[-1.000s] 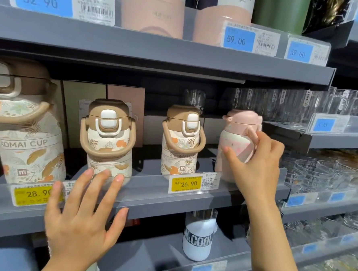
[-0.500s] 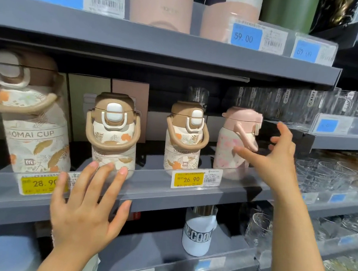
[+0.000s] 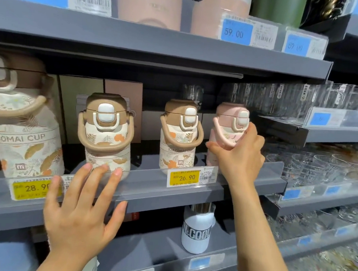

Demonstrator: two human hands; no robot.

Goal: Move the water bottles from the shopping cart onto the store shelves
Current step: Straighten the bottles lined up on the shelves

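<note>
A pink water bottle [image 3: 229, 125] stands at the right end of the grey middle shelf [image 3: 149, 188]. My right hand [image 3: 241, 156] wraps its fingers and thumb around the bottle's body. To its left stand two brown-lidded leaf-print bottles [image 3: 180, 135] [image 3: 107, 133] and a larger one [image 3: 21, 125] at the far left. My left hand [image 3: 81, 211] is spread flat with straight fingers in front of the shelf edge, below the second bottle, holding nothing. The shopping cart is out of view.
An upper shelf [image 3: 158, 42] carries pink and green bottles close overhead. A white bottle [image 3: 197, 230] stands on the lower shelf. Glassware [image 3: 318, 165] fills the shelves to the right. Boxes stand behind the bottles.
My right hand has closed around the pink bottle again, and the bottle has turned so its clasp faces forward. My left hand has stayed spread at the shelf edge.
</note>
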